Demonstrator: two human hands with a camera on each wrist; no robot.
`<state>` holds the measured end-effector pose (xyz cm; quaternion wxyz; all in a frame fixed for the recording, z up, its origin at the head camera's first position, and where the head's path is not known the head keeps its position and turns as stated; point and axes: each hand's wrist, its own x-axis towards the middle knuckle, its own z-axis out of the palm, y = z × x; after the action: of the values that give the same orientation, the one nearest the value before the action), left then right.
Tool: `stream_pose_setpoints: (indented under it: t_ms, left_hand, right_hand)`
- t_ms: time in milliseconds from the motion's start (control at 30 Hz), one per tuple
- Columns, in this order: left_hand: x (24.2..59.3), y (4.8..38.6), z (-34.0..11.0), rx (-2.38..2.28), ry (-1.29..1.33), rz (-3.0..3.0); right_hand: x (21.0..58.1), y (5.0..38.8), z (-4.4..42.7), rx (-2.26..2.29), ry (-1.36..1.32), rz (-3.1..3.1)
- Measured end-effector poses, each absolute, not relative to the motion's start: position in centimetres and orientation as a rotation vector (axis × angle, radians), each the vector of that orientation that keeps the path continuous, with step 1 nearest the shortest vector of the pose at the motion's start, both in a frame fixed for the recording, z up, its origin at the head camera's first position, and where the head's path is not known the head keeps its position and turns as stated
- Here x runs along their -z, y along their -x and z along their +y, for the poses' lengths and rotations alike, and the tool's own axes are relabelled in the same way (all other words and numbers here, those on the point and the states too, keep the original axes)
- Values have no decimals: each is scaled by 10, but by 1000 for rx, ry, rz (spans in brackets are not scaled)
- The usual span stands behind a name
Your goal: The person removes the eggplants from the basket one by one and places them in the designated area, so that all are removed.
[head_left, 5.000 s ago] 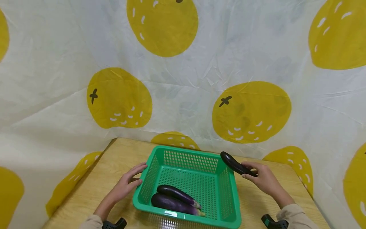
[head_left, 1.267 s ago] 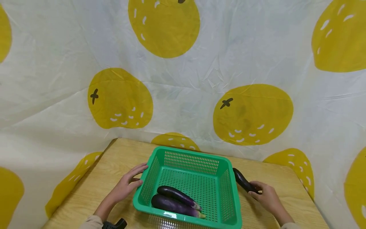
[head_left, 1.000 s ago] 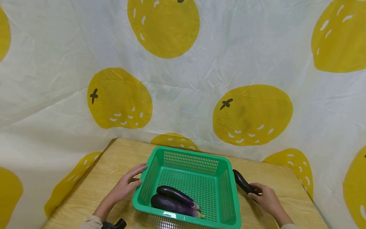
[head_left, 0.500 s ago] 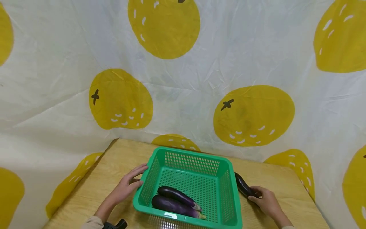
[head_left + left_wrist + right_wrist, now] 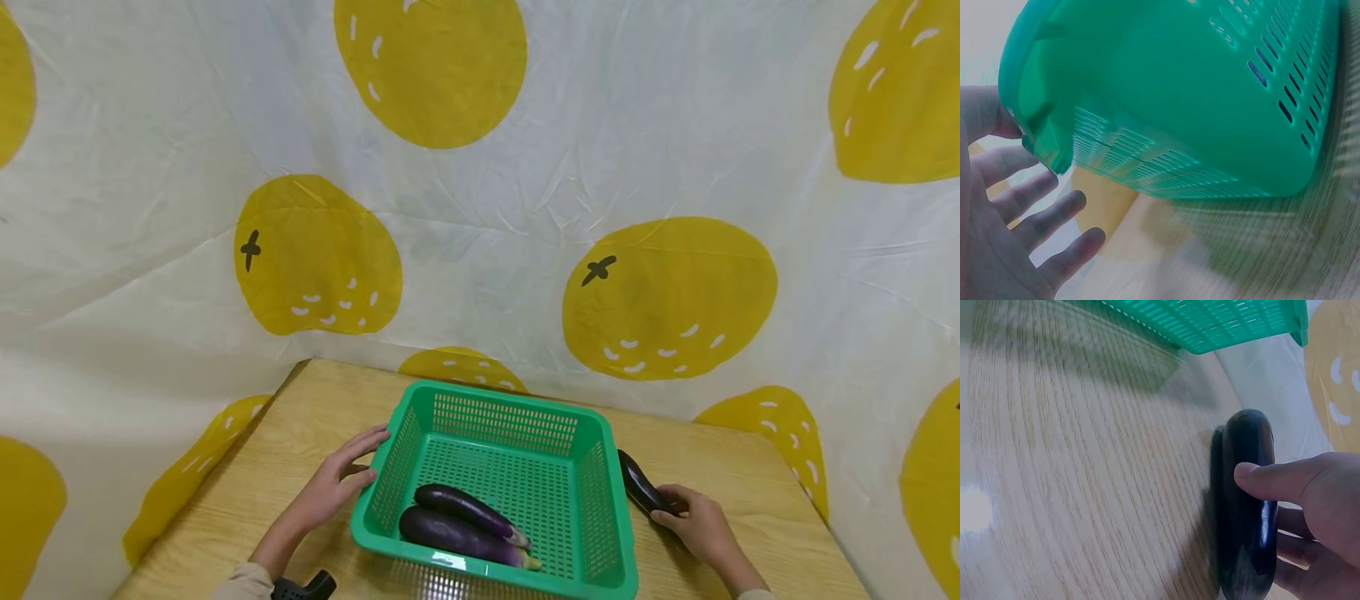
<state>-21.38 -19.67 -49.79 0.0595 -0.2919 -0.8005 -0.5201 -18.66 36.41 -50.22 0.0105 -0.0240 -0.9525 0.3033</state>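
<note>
A green slotted plastic basket (image 5: 619,500) stands on the table. Two purple eggplants lie side by side at its near side: a slimmer eggplant (image 5: 461,502) behind and a thicker eggplant (image 5: 450,533) in front. My left hand (image 5: 326,487) touches the basket's left rim, its fingers loosely spread; in the left wrist view the thumb meets the rim (image 5: 1010,75). To the right of the basket, my right hand (image 5: 701,525) grips a dark eggplant (image 5: 636,479) between thumb and fingers. In the right wrist view this eggplant (image 5: 1247,519) is low at the tabletop, its shadow beside it.
The light wooden table (image 5: 738,492) extends on both sides of the basket. Behind it hangs a white cloth (image 5: 480,275) printed with large yellow fruit. A black wrist device (image 5: 303,586) shows at the left sleeve.
Since five seconds ago, my right hand has carried its eggplant from above the basket's right rim down beside the basket. Over the last second it has barely moved. The left hand stays put.
</note>
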Motion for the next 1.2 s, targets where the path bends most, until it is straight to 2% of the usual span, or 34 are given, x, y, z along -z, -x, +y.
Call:
stream_pose_setpoints:
  t_ms: [1200]
  left_hand:
    - [499, 213, -196, 1572, 902, -2406]
  right_hand:
    - [487, 175, 357, -980, 38, -2858]
